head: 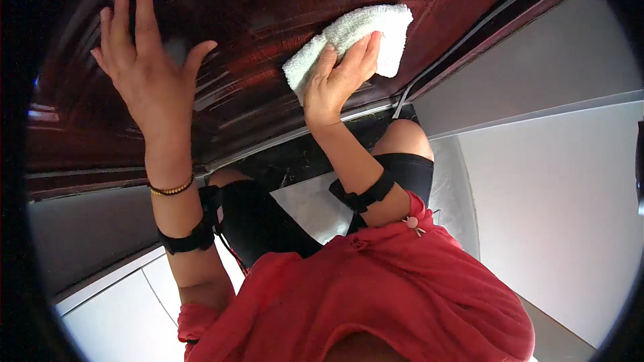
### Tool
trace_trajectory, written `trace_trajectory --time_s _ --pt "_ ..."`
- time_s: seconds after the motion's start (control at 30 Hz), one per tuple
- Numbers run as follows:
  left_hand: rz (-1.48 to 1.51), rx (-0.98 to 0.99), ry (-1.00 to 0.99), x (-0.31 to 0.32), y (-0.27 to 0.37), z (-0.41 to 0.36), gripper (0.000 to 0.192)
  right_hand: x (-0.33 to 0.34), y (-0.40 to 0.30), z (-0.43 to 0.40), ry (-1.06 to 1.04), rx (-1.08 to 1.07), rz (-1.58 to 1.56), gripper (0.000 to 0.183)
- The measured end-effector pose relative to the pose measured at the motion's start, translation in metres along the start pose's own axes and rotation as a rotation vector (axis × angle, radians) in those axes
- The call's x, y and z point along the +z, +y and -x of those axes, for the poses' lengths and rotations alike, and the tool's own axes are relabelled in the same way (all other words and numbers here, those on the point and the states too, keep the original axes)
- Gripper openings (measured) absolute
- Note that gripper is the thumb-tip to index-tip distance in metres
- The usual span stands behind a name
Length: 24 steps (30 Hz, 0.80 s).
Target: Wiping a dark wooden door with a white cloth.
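Observation:
A folded white terry cloth [395, 35] lies pressed against a dark reddish-brown wooden door [261, 55] with a glossy finish. My right hand [342, 73] grips the cloth, its fingers spread over the lower part of it. To the left, my left hand [148, 68] is raised in front of the same wood, fingers apart and holding nothing. Whether its palm touches the surface cannot be told. Light streaks and reflections run across the wood around both hands.
A dark marble-look threshold [282, 161] runs along the foot of the wood, above a grey floor [322, 201]. Grey wall [523, 50] borders the right side, with a white panel [548, 171] below it. White panelling [121, 306] stands at lower left. My bent knees are close to the wood.

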<state>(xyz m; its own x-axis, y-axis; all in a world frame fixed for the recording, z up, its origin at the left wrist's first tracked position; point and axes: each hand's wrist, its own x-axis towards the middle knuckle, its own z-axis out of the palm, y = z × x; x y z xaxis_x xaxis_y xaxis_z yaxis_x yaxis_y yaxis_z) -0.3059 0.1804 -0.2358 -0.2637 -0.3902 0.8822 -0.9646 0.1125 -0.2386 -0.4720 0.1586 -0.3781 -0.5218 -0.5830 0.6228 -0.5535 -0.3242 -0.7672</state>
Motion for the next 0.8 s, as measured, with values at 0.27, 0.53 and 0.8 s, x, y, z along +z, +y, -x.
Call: trace_trajectory --time_s 0.27,0.53,0.8 --pt "-0.025 -0.02 -0.004 -0.006 0.013 -0.002 0.099 0.013 0.056 0.037 -0.032 -0.062 0.005 0.044" --pt "-0.003 0.03 0.024 -0.008 0.009 -0.001 0.096 0.015 0.071 0.055 -0.044 -0.072 -0.005 0.047" --pt "-0.003 0.045 0.034 -0.003 0.009 -0.004 0.098 0.008 0.1 0.082 -0.183 0.207 -0.046 0.044"
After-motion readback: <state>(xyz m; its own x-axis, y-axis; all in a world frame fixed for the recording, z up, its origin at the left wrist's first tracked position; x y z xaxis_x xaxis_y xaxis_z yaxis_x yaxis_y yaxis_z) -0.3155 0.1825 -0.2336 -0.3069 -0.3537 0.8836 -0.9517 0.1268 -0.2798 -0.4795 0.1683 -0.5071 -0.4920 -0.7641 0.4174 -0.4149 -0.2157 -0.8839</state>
